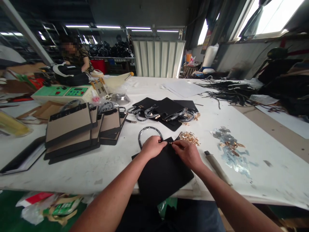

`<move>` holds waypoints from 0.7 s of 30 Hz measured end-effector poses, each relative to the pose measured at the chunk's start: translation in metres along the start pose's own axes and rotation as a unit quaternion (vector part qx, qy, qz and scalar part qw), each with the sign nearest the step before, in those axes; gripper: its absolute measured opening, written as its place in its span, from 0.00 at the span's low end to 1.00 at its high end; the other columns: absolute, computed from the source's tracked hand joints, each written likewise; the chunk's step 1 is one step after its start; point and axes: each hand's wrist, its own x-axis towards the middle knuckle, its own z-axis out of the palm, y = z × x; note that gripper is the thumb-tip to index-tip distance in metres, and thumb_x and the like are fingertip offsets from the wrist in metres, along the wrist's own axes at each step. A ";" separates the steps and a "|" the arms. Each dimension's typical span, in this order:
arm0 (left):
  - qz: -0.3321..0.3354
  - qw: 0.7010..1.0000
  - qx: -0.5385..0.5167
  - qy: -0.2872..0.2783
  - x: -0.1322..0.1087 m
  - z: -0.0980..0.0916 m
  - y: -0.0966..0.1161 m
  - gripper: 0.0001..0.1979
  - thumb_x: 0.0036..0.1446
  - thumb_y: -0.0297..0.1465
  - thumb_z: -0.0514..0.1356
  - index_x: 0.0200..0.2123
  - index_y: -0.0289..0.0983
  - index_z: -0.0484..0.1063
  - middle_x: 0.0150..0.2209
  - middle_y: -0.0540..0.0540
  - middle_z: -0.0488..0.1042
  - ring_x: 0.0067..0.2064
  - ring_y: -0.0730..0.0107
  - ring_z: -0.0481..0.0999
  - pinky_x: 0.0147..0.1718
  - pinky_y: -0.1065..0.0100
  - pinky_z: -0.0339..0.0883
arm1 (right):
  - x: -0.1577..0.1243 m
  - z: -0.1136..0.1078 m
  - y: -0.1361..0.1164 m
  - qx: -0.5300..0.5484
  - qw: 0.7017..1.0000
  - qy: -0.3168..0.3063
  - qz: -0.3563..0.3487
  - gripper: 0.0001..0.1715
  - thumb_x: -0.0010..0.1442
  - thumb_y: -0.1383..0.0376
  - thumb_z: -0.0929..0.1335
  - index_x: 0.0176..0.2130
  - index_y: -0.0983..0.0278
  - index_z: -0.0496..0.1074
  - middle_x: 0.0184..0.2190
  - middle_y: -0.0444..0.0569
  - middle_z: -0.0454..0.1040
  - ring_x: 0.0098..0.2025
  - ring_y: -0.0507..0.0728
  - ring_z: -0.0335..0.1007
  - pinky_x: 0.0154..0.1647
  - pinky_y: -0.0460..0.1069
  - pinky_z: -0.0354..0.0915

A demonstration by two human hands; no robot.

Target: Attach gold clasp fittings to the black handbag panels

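Note:
A flat black panel (164, 174) lies in front of me, overhanging the table's near edge. A plastic-wrapped loop handle (146, 128) arches from its far side. My left hand (153, 147) is closed at the panel's far edge, where one handle end runs in under the fingers. My right hand (187, 152) pinches a small gold metal fitting (170, 142) close to the left thumb. Beyond the right hand lies a heap of gold fittings (190, 138). The fingertips hide how the fitting meets the panel.
Brown-and-black panels (70, 129) are stacked left, beside a black folder (24, 156). Black panels with handles (169, 108) lie ahead. To the right are a grey-wrapped tool (218, 169), scattered metal plates (231, 151) and black strips (231, 91). A person (76, 56) is at the back left.

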 end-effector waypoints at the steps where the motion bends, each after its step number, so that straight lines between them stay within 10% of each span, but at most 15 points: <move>1: 0.003 1.000 -0.008 0.002 -0.002 -0.001 0.001 0.16 0.56 0.44 0.61 0.25 0.38 0.74 0.23 0.48 0.72 0.28 0.66 0.71 0.26 0.68 0.54 | -0.003 0.001 -0.002 -0.007 1.000 0.011 -0.001 0.11 0.66 0.58 0.68 0.40 0.59 0.80 0.36 0.46 0.81 0.34 0.57 0.77 0.37 0.50 0.68; 12: 0.033 0.998 -0.048 0.012 -0.028 -0.003 0.014 0.14 0.56 0.41 0.61 0.26 0.37 0.76 0.24 0.47 0.74 0.30 0.64 0.72 0.27 0.69 0.58 | -0.036 0.013 -0.007 -0.070 0.990 0.098 -0.071 0.11 0.68 0.60 0.67 0.41 0.61 0.78 0.38 0.47 0.80 0.39 0.57 0.77 0.43 0.50 0.66; 21: 0.046 0.999 -0.014 0.017 -0.041 -0.007 0.026 0.12 0.57 0.39 0.61 0.29 0.38 0.76 0.28 0.47 0.76 0.32 0.63 0.74 0.30 0.68 0.60 | -0.024 -0.017 -0.025 -0.157 0.982 -0.051 -0.086 0.13 0.66 0.65 0.65 0.48 0.57 0.75 0.38 0.45 0.79 0.36 0.56 0.74 0.37 0.48 0.61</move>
